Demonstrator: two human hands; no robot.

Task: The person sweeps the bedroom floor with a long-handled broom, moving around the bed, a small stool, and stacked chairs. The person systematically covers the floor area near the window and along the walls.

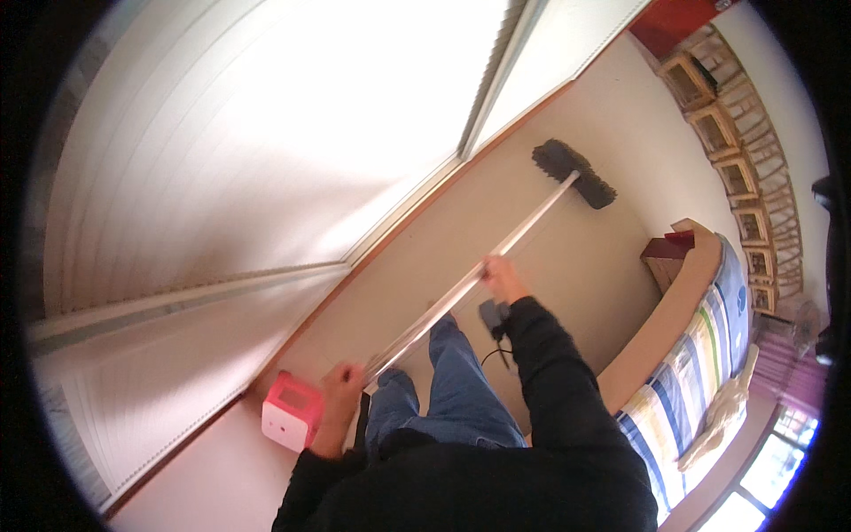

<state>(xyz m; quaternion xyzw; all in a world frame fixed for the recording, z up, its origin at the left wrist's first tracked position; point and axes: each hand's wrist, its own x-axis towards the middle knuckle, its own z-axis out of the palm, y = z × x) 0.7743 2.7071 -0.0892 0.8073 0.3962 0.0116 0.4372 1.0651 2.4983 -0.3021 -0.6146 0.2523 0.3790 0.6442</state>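
Note:
I hold a dust mop with a long pale handle that slants from beside my legs up to the right. Its wide, shaggy dark grey head rests on the floor ahead. My left hand is closed at the near end of the handle, slightly blurred. Farther along, around its middle, my right hand is wrapped. A small grey device with a black cord shows by my right wrist; what it is I cannot tell.
White ribbed sliding panels run along the left, above a brown floor track. Near my left hand stands a pink and white stool or box. To the right is a couch with a striped cover, and a dark red box sits by its end.

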